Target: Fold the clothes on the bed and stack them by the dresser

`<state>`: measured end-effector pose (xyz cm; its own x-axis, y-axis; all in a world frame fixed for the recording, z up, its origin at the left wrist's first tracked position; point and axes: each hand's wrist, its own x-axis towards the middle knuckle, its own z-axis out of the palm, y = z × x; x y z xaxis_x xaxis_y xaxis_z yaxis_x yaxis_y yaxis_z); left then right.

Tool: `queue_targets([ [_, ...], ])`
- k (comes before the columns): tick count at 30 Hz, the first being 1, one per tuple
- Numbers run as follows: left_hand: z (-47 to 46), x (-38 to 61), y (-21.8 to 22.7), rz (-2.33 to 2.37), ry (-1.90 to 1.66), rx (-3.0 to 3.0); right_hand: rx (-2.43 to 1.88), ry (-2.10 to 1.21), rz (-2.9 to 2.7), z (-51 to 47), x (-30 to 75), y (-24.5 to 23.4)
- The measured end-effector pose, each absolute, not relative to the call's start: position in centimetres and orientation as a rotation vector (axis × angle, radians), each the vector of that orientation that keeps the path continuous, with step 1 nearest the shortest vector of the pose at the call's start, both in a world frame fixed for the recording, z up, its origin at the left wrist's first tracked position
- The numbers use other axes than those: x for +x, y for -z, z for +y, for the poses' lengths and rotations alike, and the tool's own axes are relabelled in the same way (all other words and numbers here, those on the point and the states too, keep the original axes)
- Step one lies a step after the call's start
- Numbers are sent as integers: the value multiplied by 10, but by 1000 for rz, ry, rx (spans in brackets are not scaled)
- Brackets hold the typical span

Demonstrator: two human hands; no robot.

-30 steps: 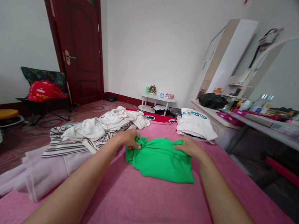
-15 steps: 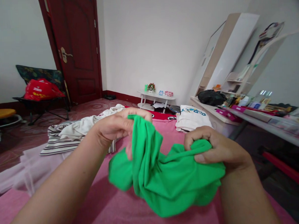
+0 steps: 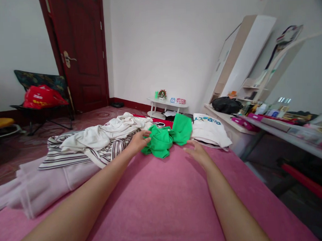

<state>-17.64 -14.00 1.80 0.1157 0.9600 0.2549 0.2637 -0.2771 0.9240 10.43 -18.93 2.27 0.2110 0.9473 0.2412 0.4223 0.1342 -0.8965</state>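
A crumpled green cloth garment (image 3: 159,142) is beyond my hands at the far part of the pink bedspread (image 3: 154,206); one flap of it stands up on the right. Whether it rests fully on the bed or is still falling I cannot tell. My left hand (image 3: 139,141) is at its left edge with fingers apart, gripping nothing. To the right, my right hand (image 3: 198,152) is spread and bare, just short of the green flap. A folded white garment with blue lettering (image 3: 209,130) lies beyond my right hand.
Left of my left arm lie a heaped white garment (image 3: 97,135), a black-and-white striped cloth (image 3: 63,156) and pale lilac fabric (image 3: 54,182). A cluttered dressing table (image 3: 273,129) flanks the bed on the right. Further off are a low white table (image 3: 168,104) and a folding chair (image 3: 36,76).
Both hands have let go of the green garment and opened. It has gone from between them to the far part of the bed, and my arms have stretched forward.
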Motion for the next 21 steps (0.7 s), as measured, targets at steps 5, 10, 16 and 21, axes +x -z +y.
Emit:
queue_targets([
  [5,-151,-164,-13,1238,-1048,2019,-1473,-815,-1283,-183,93,0],
  [10,-162,-154,0,1171,-1046,2218,-1507,-905,-1179,-185,90,2],
  [16,-173,-139,-4,1056,-917,2229,-1457,-1018,-1066,-186,88,1],
  [21,-204,-119,-38,796,-793,2096,-1348,-1002,-1077,-187,91,-4],
])
